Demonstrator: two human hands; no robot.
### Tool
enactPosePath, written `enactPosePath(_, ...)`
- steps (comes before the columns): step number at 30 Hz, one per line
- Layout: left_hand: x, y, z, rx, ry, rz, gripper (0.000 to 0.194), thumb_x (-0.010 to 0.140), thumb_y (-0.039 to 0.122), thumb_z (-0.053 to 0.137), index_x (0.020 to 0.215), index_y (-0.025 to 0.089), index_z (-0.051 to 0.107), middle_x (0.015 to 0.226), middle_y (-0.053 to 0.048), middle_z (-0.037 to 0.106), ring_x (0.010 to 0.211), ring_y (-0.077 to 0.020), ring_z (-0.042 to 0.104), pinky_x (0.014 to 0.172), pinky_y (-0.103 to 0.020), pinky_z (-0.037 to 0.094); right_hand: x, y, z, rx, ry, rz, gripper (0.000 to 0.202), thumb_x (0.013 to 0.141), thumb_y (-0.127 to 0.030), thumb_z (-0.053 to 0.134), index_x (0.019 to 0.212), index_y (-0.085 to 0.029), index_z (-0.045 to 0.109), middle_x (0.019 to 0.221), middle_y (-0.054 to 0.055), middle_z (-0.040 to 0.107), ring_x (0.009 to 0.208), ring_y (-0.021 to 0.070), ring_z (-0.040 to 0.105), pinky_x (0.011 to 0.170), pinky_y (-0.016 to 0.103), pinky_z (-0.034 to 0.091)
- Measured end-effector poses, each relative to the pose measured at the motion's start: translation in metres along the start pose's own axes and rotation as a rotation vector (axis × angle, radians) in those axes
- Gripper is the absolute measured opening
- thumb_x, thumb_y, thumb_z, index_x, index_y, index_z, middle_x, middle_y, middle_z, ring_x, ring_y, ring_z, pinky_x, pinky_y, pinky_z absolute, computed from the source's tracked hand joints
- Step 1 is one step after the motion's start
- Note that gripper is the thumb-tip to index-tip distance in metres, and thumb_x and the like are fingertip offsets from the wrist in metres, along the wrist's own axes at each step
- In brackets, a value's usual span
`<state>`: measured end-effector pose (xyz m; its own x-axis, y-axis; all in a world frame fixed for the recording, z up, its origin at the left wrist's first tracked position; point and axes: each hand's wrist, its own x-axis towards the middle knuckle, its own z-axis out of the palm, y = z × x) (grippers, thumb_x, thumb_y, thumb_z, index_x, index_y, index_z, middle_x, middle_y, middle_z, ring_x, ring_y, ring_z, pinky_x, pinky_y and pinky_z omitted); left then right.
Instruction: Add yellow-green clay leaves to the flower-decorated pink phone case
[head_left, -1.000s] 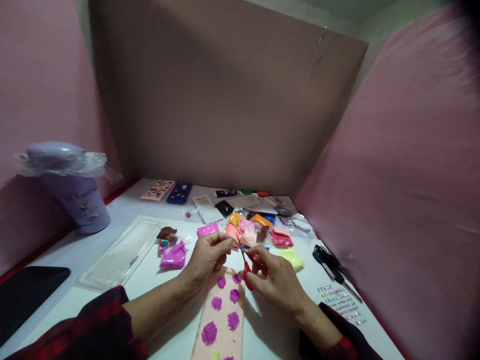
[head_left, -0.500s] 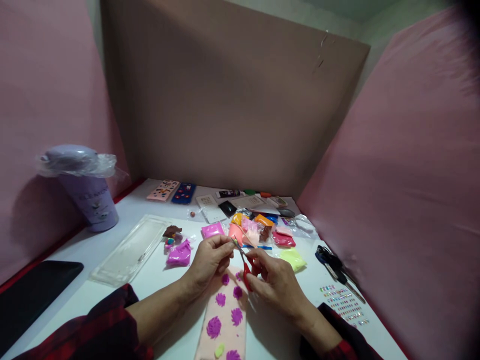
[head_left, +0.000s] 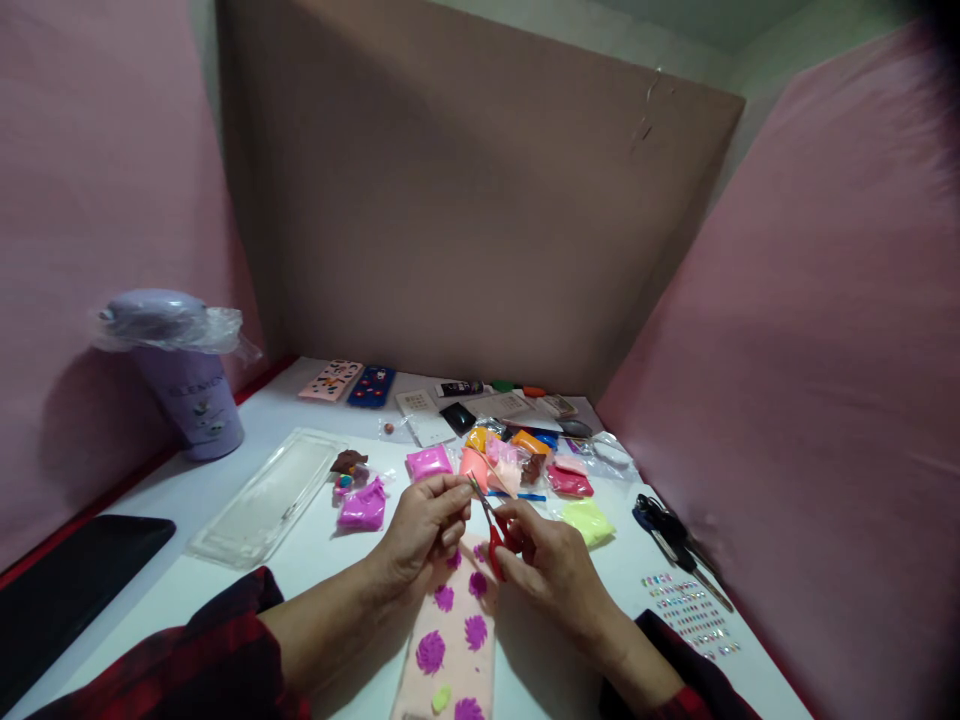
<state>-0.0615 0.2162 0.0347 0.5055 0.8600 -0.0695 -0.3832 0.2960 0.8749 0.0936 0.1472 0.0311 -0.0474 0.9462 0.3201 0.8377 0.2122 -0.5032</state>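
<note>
White bench [head_left: 225, 455], walled by brown board at the far side and pink panels left and right. Far left: lilac plastic tumbler under a crinkled clear bag [head_left: 184, 375]. Near left edge: flat black slab [head_left: 67, 580], maybe a tablet, can't tell. Left of centre: clear rectangular plastic tray [head_left: 266, 497], lying flat.

Near centre, running toward the viewer: long peach-pink phone case studded with purple clay flowers [head_left: 454, 640]. Several purple rosettes are already on it and one small yellow-green blob sits at the near end; bare peach stretches remain between them, so the decorating looks partly done, judging by coverage alone.

Just beyond the hands: heap of small coloured clay packets in orange, pink, red and lime [head_left: 525, 460]; a loose magenta clay bag [head_left: 362, 506] to its left. Right side: dark bunch of keys [head_left: 667, 530], with a sheet of small gem stickers [head_left: 690, 618] nearer.

Left hand [head_left: 421, 525]: fingers pinched on something tiny at the scissor tips; too small to identify. Right hand [head_left: 551, 565]: fingers gripping small red-handled scissors [head_left: 491, 530], blades pointing far-left toward that pinch, above the case's far end.
</note>
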Motion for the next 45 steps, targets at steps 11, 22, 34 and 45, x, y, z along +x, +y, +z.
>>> enactPosePath(11,0.001,0.002,0.000,0.036,-0.011,0.044,0.020,0.076,0.027,0.066,0.073,0.012,0.053,0.054,0.006,0.046,0.037,-0.0003,0.031,0.038,-0.017,0.017,-0.001,0.000,-0.001,-0.006,0.003,-0.007,0.022,0.072,-0.014,0.056,0.092,-0.024,0.055,0.059,-0.005,0.059,0.051,0.0126,0.051,0.052,0.021,0.034)
enactPosePath(22,0.002,0.001,-0.002,0.042,-0.042,0.055,0.022,0.077,0.030,0.065,0.074,0.013,0.053,0.056,0.006,0.046,0.037,-0.0003,0.032,0.038,-0.017,0.016,-0.001,-0.002,-0.003,0.005,0.008,-0.024,0.020,0.076,-0.014,0.053,0.094,-0.022,0.056,0.059,-0.005,0.057,0.051,0.0130,0.052,0.053,0.022,0.036)
enactPosePath(34,0.001,0.002,-0.002,0.066,-0.057,0.038,0.022,0.079,0.030,0.064,0.072,0.013,0.052,0.053,0.007,0.043,0.038,-0.0013,0.031,0.038,-0.017,0.018,-0.002,-0.002,-0.005,0.061,0.009,0.040,0.016,0.077,-0.017,0.052,0.093,-0.020,0.057,0.056,-0.004,0.056,0.049,0.0131,0.050,0.050,0.023,0.035)
enactPosePath(45,0.005,0.007,-0.006,0.168,-0.060,0.026,0.021,0.076,0.033,0.065,0.071,0.015,0.054,0.045,0.008,0.041,0.036,-0.0027,0.027,0.037,-0.018,0.017,0.000,0.011,-0.006,0.226,0.022,0.099,0.014,0.077,-0.018,0.056,0.091,-0.021,0.059,0.056,-0.005,0.056,0.049,0.0116,0.050,0.048,0.021,0.038)
